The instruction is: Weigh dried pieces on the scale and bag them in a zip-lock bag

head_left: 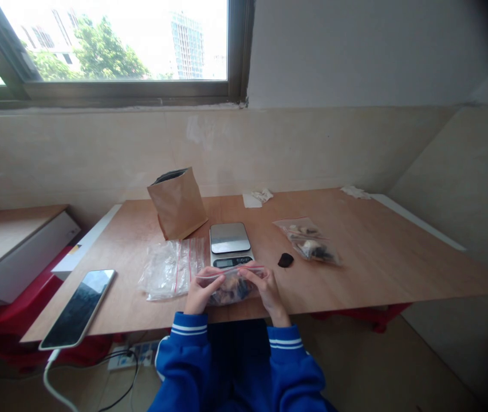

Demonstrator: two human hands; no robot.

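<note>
Both hands pinch the red-striped top edge of a clear zip bag [230, 290] at the table's near edge. My left hand [201, 290] grips the seal on its left side, and my right hand [267, 288] grips it toward the right. Brownish and dark dried pieces show through the plastic. Just beyond the bag stands a kitchen scale [229, 239] with a bare metal plate and a small display. To its left lies a stack of flat clear zip bags [164, 269]. A dark flat piece [286, 260] rests on the table right of the scale.
An open brown paper bag [179, 203] stands behind the clear bags. Filled zip bags [313, 249] lie at the right on the wooden table [381, 257]. A phone [78, 309] with a cable lies at the left edge. Crumpled white paper [262, 195] sits at the back.
</note>
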